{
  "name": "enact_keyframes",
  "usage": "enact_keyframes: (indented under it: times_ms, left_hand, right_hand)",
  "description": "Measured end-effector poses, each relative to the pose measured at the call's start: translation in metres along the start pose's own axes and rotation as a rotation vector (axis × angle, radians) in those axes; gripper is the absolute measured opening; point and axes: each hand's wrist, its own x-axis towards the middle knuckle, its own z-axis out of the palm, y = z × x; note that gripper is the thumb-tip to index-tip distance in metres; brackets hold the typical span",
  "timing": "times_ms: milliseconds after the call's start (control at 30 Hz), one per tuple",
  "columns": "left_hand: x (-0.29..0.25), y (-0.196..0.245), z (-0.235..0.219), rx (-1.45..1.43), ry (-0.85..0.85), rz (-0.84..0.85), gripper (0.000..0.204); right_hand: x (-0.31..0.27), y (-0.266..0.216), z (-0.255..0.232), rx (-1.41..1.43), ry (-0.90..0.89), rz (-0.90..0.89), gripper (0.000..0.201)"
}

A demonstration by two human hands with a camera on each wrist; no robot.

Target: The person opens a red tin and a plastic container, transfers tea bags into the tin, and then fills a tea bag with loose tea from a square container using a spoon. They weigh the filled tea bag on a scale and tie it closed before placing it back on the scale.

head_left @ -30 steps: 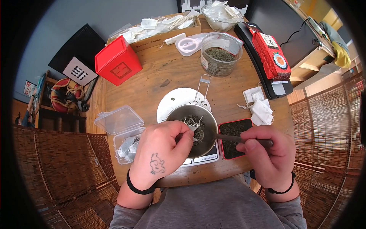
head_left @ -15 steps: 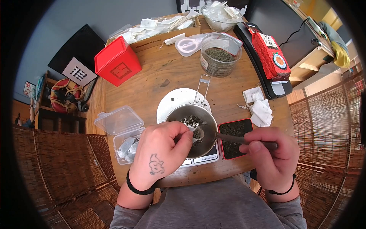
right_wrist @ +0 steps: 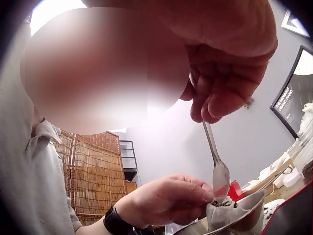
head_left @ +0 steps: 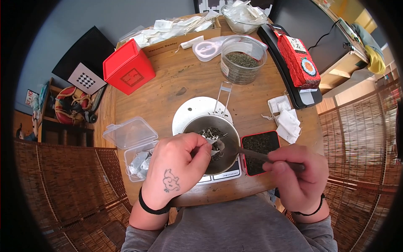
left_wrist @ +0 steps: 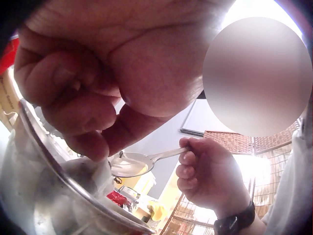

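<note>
My left hand (head_left: 178,170) pinches a small white tea bag (right_wrist: 218,218) by its edge, over the metal pot (head_left: 232,153). Dark tea leaves show at the bag's mouth in the right wrist view. Between thumb and fingers, my right hand (head_left: 300,176) grips the handle of a metal spoon (right_wrist: 221,177). The spoon's bowl points down at the bag's opening, close to the left fingertips. Loose tea leaves (head_left: 212,131) lie inside the pot, which stands on a white kitchen scale (head_left: 184,110). Below the right hand's spoon handle sits a red-rimmed tin of tea leaves (head_left: 261,143).
An open clear plastic box (head_left: 131,133) with filled tea bags stands left of the pot. White empty bags (head_left: 288,122) lie at right. Farther back are a red canister (head_left: 129,69), a clear tub of tea (head_left: 241,73) and a black appliance (head_left: 304,100) bearing a red packet.
The spoon's bowl has come over the tea bag from the right, and its handle has shifted. My right hand has moved slightly; the left hand stays almost still, pinching the bag.
</note>
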Motion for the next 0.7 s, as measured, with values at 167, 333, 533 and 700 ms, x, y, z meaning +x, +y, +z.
enact_keyframes:
  times_ms: [167, 333, 533, 700]
  left_hand:
    - [0.000, -0.003, -0.002, -0.010, 0.006, -0.014, 0.012]
    - [0.001, -0.002, -0.001, -0.012, 0.008, -0.018, 0.012]
    - [0.000, -0.004, 0.001, 0.001, -0.011, 0.033, 0.010]
    - [0.000, -0.004, 0.000, 0.011, -0.010, 0.065, 0.010]
  right_hand:
    - [-0.001, -0.004, -0.010, 0.073, 0.011, 0.062, 0.014]
    - [0.002, 0.000, -0.008, 0.006, -0.108, -0.011, 0.015]
    - [0.005, 0.000, 0.001, -0.019, -0.061, 0.007, 0.017]
    - [0.007, -0.001, 0.003, -0.029, -0.094, -0.021, 0.018]
